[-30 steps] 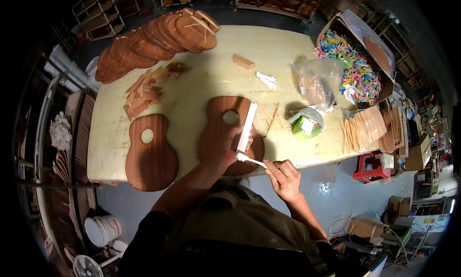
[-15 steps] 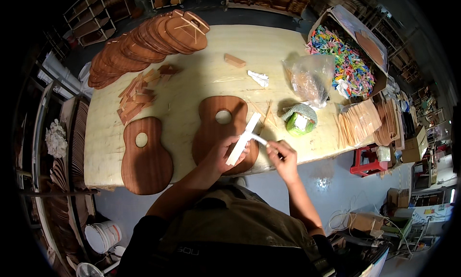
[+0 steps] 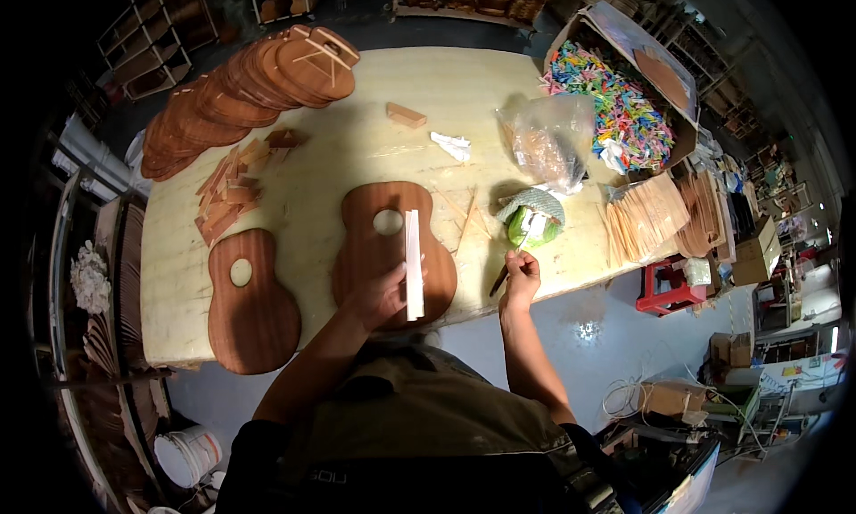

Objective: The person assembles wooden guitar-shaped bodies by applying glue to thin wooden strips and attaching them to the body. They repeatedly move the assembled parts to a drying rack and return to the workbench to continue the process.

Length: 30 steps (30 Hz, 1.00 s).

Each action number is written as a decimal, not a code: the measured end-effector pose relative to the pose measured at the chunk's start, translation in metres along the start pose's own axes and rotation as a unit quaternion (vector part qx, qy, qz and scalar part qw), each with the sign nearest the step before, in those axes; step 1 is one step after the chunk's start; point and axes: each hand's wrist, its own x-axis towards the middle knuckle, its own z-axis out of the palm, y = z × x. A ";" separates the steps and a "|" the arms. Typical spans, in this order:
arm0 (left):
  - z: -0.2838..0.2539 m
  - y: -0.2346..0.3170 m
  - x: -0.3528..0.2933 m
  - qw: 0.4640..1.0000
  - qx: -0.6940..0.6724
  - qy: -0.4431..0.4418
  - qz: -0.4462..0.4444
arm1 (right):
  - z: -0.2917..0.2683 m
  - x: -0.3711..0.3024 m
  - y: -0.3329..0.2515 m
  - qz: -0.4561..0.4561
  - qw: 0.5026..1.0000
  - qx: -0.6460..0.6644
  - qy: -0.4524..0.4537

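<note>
Head view: left of the left hand [image 3: 383,300], a guitar-shaped board [image 3: 254,309] slightly overhangs the table [image 3: 446,77] edge. That hand grips a pale wood strip [image 3: 414,273] over a second guitar-shaped board [image 3: 361,255], apparently leaving its long face exposed. Thin sticks [image 3: 466,220] lie between the hands. The right hand [image 3: 522,278] pinches a slender tool [image 3: 499,282], directed toward the green container [image 3: 542,237] just beyond (likely set close for easy reach). Small lettering [image 3: 328,475] marks the clothing [image 3: 401,483] below the left hand; any container label is unclear.

Forearms [image 3: 537,367] forward and apart, left fingers [image 3: 391,279] in a curl, right fingers [image 3: 527,265] pinch-tight.
</note>
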 end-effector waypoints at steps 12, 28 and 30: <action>-0.020 0.018 -0.011 0.975 0.171 0.036 0.138 | 0.084 -0.070 -0.027 0.148 0.846 -0.252 -0.446; -0.056 0.025 -0.006 0.925 0.174 0.244 0.232 | 0.142 -0.062 0.007 -0.074 0.788 -0.342 -0.507; -0.051 0.030 -0.005 0.925 0.173 0.254 0.223 | 0.148 -0.062 0.008 -0.114 0.781 -0.350 -0.504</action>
